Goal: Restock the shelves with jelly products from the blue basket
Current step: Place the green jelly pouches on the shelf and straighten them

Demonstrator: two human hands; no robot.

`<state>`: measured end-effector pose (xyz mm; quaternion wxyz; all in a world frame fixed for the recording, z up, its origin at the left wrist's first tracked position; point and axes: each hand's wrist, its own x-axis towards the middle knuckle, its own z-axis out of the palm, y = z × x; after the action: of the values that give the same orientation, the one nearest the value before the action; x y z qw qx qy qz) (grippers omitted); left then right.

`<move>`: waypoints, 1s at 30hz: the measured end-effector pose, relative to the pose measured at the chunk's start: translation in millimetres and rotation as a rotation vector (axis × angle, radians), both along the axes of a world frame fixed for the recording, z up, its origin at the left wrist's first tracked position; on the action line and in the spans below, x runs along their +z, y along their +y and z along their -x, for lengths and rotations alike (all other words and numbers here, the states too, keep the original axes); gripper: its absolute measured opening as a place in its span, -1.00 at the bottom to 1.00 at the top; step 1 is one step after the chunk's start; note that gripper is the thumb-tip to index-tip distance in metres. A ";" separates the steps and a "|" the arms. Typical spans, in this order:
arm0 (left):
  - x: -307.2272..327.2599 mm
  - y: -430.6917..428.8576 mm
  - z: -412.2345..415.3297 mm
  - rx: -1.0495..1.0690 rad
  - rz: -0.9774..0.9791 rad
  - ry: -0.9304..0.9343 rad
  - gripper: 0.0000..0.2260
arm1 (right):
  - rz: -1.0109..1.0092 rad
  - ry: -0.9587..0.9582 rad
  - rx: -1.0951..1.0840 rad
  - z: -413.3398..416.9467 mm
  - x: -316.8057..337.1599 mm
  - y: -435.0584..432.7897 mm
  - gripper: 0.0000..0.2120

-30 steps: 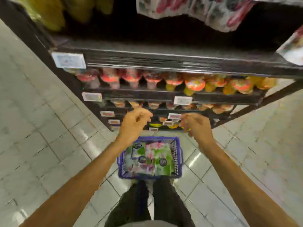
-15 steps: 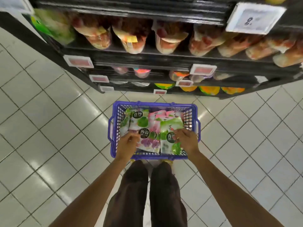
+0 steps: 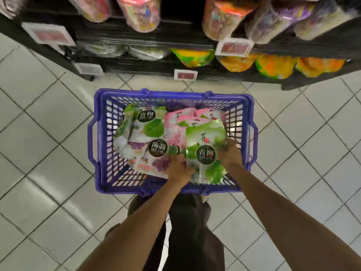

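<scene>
Blue basket [image 3: 172, 93]: stands on the tiled floor [image 3: 39, 133], directly in front of the person's legs and just short of the bottom of the shelves [image 3: 175, 39]. Contents: flat jelly pouches lying overlapped. These are a green-leaf pouch [image 3: 151, 124] at the far left, a purple grape pouch [image 3: 156, 155] nearer the person, pink pouches [image 3: 174, 124] in the middle and far right, and a green pouch [image 3: 205, 145] uppermost on the right side. Hands: both are inside the basket and clamped on the green pouch. The left hand [image 3: 178, 168] grips its lower left edge and the right hand [image 3: 229, 153] its right edge, so they sit close together with the pouch between them. Shelves: black, holding blurred packaged goods. Yellow-orange bags [image 3: 277, 66] line the lowest row, and a price tag [image 3: 185, 75] hangs from the bottom edge.
</scene>
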<state>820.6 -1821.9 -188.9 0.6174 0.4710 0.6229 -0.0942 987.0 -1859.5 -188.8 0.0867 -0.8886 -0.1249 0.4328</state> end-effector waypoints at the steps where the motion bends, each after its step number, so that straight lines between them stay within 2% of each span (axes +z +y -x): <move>1: -4.2 -4.4 -3.2 0.016 -0.007 0.023 -0.77 | 0.006 0.002 -0.043 0.4 -5.5 0.3 -0.60; 3: -9.0 -10.3 -9.2 0.082 0.011 0.035 -0.74 | 0.040 -0.013 -0.076 0.1 -10.9 2.9 -0.51; 6: -8.6 -14.2 -14.7 0.235 0.102 0.024 -0.74 | 0.084 -0.018 -0.002 0.3 -10.9 4.6 -0.55; 9: -6.5 -13.6 -7.3 0.275 0.112 0.008 -0.76 | 0.085 0.021 0.039 1.6 -2.1 1.7 -0.54; 12: 8.7 -1.9 9.0 0.350 0.168 -0.046 -0.77 | -0.031 0.140 -0.134 0.4 18.6 -1.0 -0.51; 14: 26.1 7.1 18.2 0.384 0.191 -0.145 -0.86 | -0.100 0.207 -0.234 4.8 35.8 -2.1 -0.62; 16: 48.5 16.2 22.7 0.317 0.176 -0.187 -0.86 | -0.163 0.265 -0.324 11.5 52.4 -4.8 -0.69; 19: 87.4 33.8 23.8 0.289 0.140 -0.163 -0.90 | -0.224 0.294 -0.403 17.7 84.3 -1.9 -0.66; 21: 115.0 48.1 24.6 0.334 0.081 -0.123 -0.91 | -0.263 0.347 -0.431 16.4 112.6 5.1 -0.73; 23: 146.3 60.1 27.9 0.400 -0.004 -0.099 -0.89 | -0.294 0.466 -0.462 12.3 144.6 12.0 -0.64; 25: 182.5 70.1 32.5 0.418 -0.082 -0.151 -0.84 | -0.321 0.556 -0.485 6.8 177.5 16.2 -0.50; 27: 228.2 79.4 35.7 0.388 -0.144 -0.245 -0.84 | -0.367 0.572 -0.484 -0.4 216.3 22.9 -0.52; 30: 301.7 91.4 34.2 0.377 -0.179 -0.321 -0.67 | -0.411 0.568 -0.496 -11.1 284.9 35.8 -0.58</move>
<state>786.4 -1730.5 112.8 0.6708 0.4081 0.5998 0.1539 998.1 -1823.7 96.1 0.3945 -0.7015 0.0376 0.5924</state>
